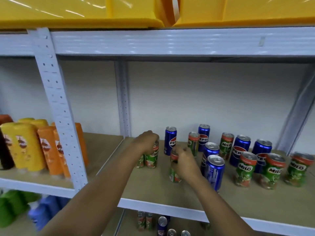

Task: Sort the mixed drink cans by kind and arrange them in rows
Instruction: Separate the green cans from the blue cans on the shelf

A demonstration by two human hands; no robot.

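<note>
Green Milo cans and blue Pepsi cans stand mixed on the brown shelf board (153,189). My left hand (147,142) grips the top of a Milo can (152,159) at the left of the group, with another Milo can (140,161) touching it on its left. My right hand (185,161) is closed around a second Milo can (174,174) slightly nearer the shelf's front. Right of that hand stands a Pepsi can (214,172). Further right are three Milo cans (244,169) in front and several Pepsi cans (240,150) behind. One Pepsi can (170,141) stands between my hands at the back.
A white perforated upright (58,106) divides this bay from the left one, which holds yellow and orange bottles (25,147). Yellow bins (85,12) sit on the shelf above. The shelf below holds more cans (162,225) and green and blue packs (17,206).
</note>
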